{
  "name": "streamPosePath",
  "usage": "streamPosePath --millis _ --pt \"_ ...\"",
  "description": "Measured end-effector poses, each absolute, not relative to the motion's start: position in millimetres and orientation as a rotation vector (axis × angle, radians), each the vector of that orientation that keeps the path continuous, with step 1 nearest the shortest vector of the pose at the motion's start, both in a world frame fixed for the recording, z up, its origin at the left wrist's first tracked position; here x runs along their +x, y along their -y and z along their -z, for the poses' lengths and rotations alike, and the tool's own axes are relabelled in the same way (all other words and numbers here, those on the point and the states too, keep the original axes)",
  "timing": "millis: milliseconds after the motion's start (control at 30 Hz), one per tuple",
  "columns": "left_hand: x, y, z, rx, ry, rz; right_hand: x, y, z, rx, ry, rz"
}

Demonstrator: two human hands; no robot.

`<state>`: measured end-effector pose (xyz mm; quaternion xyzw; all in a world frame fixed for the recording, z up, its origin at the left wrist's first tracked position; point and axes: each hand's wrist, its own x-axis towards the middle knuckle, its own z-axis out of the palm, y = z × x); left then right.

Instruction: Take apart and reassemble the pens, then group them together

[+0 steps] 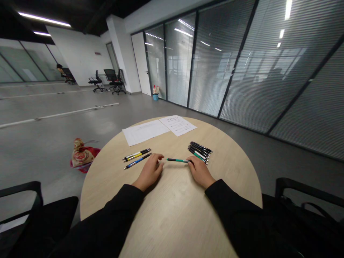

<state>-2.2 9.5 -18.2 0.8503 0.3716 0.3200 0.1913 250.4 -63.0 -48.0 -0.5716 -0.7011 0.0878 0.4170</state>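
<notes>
Right grip (pixel 200 172) pinches a green pen (pixel 177 160) on the desk (pixel 172 218), left grip (pixel 149 172) curled open just beside it.

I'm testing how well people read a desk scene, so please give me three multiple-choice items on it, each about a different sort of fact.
1. Where on the round light-wood table do the two white paper sheets lie?
A) At the far side
B) At the near edge
C) Hanging off the side

2. What colour is the slim plastic pen between the left hand and right hand?
A) Red
B) Mainly green
C) Orange

3. How do the dark plastic pens lie?
A) Standing in a cup
B) Shut in a box
C) Fanned flat on the tabletop

1 A: the sheets lie beyond all the pens.
2 B: green shows along its barrel.
3 C: they lie spread in a loose pile.
</notes>
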Motion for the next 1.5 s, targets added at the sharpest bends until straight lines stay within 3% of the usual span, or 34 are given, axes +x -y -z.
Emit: streamPosePath --millis 467,967,1500 --pt "-6.9 -11.6 17.4 2.746 -1.140 -0.604 251.7 60.1 50.6 -1.511 1.688 -0.209" --pt "-1.3 -14.2 16.1 1.989 -1.165 -1.007 248.1 65.5 44.7 -1.413 1.735 -0.261" --pt "2.3 -8.3 11.1 1.826 -1.005 -0.905 244.3 67.1 41.9 -1.395 1.749 -0.253"
